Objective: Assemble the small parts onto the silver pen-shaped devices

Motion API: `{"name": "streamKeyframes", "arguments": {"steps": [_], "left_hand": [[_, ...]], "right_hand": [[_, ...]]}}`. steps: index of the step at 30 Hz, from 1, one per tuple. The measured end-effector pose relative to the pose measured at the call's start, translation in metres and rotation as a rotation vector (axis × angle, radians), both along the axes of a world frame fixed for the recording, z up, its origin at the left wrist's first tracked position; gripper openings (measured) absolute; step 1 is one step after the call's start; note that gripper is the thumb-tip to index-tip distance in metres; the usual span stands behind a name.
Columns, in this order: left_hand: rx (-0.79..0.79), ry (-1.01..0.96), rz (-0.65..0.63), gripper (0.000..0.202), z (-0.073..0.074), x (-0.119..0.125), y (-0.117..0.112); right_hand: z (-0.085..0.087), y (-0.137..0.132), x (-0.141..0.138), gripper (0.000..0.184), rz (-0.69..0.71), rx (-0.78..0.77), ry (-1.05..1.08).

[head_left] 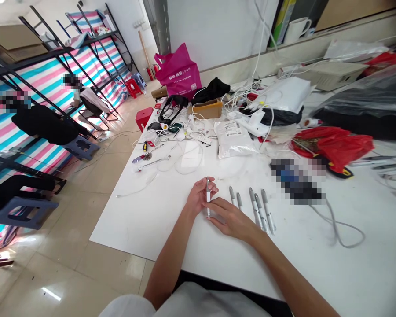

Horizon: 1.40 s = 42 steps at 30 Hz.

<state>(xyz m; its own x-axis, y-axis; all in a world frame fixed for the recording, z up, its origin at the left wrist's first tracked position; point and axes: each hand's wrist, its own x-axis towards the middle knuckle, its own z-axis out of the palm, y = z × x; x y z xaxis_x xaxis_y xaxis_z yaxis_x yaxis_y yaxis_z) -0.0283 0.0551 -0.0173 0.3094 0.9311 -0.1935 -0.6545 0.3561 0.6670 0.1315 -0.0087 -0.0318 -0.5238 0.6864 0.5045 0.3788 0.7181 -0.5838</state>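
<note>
Surface: white table point(158, 220) on a tiled floor, its far end cluttered with white cables point(185, 158), a white pouch point(232, 138) and a magenta bag point(180, 72).
Left hand point(197, 198): fingers curled in, pinching the slim pen point(207, 193) along its upper part.
Right hand point(232, 220): palm down, low over the table, fingers stretched out loosely toward the pen's lower end and touching it; whether they grip it cannot be told.
Pen position: held between both hands just above the table's near middle, nearly upright in the view.
Beside the right hand: row of grey pens point(255, 209) lying side by side on the table.
Further right: grey cable point(341, 224) and a red plastic bag point(336, 147).
</note>
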Motion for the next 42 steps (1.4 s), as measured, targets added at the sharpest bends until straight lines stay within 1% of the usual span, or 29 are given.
{"name": "streamKeyframes", "arguments": {"steps": [4,10,13,15,19,21,24,26,28,30,32,34,36,37,38,39,41,42], "left_hand": [[0.005,0.017,-0.003,0.023,-0.001,0.000,0.000],[0.047,0.025,-0.017,0.025,-0.003,-0.001,0.000],[0.067,0.045,-0.022,0.027,-0.004,-0.001,0.001],[0.095,0.106,-0.016,0.031,-0.003,-0.002,0.001],[0.203,0.344,-0.065,0.047,0.001,-0.005,-0.001],[0.234,0.435,-0.065,0.050,0.003,-0.007,-0.003],[0.249,0.535,0.042,0.049,0.006,-0.008,-0.003],[0.252,0.609,0.109,0.047,0.009,-0.008,-0.004],[0.257,0.668,0.117,0.047,0.014,-0.005,-0.007],[0.270,0.689,0.087,0.049,0.018,0.002,-0.016],[0.282,0.670,0.052,0.049,0.021,0.014,-0.032],[0.283,0.629,-0.006,0.049,0.023,0.032,-0.051],[0.284,0.613,-0.103,0.050,0.023,0.050,-0.069],[0.305,0.637,-0.114,0.050,0.022,0.058,-0.075],[0.364,0.693,-0.108,0.047,0.022,0.064,-0.079],[0.463,0.784,-0.092,0.042,0.020,0.068,-0.081],[0.651,1.023,-0.001,0.035,0.016,0.068,-0.079],[0.720,1.148,0.048,0.033,0.013,0.065,-0.076]], "right_hand": [[-0.001,0.000,0.000,0.050,-0.001,-0.006,0.005],[0.002,0.001,0.000,0.049,0.005,-0.010,0.025],[0.000,0.000,0.000,0.046,0.006,-0.023,0.017],[-0.004,0.000,0.000,0.042,0.004,-0.041,0.006],[-0.010,0.002,-0.001,0.042,-0.052,-0.049,-0.027],[-0.007,0.003,-0.001,0.046,-0.073,-0.026,-0.084],[0.006,-0.001,0.004,0.058,-0.094,-0.005,-0.170],[0.013,-0.010,0.013,0.062,-0.166,-0.027,-0.167],[0.015,-0.026,0.024,0.054,-0.288,-0.061,-0.121],[0.012,-0.046,0.034,0.044,-0.402,-0.096,-0.062],[0.007,-0.069,0.041,0.045,-0.492,-0.157,0.008],[0.005,-0.089,0.045,0.047,-0.585,-0.280,0.074],[0.005,-0.105,0.049,0.045,-0.638,-0.352,0.128],[0.005,-0.109,0.052,0.043,-0.655,-0.362,0.141],[0.006,-0.111,0.056,0.041,-0.672,-0.358,0.146],[0.006,-0.111,0.063,0.040,-0.695,-0.342,0.139],[0.004,-0.105,0.080,0.041,-0.768,-0.292,0.094],[0.002,-0.100,0.090,0.042,-0.816,-0.251,0.058]]}}
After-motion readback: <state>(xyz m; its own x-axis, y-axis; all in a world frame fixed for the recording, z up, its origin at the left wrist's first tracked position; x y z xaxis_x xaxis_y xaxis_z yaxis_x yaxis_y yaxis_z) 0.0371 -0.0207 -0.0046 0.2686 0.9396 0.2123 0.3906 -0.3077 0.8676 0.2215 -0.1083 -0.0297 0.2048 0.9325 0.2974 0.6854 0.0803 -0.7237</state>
